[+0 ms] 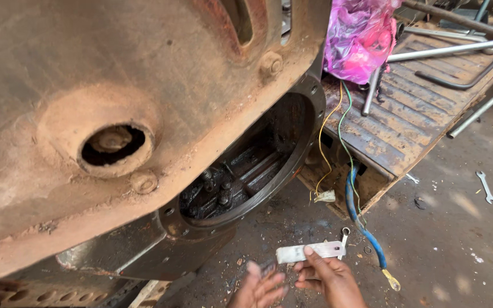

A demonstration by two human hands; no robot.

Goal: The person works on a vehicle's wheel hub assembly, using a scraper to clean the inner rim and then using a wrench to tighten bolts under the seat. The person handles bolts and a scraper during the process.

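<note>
Floor: grey, oil-stained concrete floor (446, 251) lying strewn with small debris | Light: patchy daylight falling across it | Left: large rusty brown metal machine casing (58, 74) filling the view | Right: ribbed rusty steel platform (412, 114) carrying long steel rods (449, 50) and a crumpled pink plastic bag (358, 37) | Floor item: small silver spanner (486, 187) lying alone

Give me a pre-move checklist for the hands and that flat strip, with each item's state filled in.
1. Right hand grips flat pale strip: ok.
2. Left hand free of the strip: cannot tell, blurred.
3. Round housing opening uncovered, greasy studs visible: ok.
4. Blue cable apart from both hands: ok.
5. Small ring spanner lies just behind the strip: ok.
6. Open-end spanner near the hands: not ok, far right.
</note>
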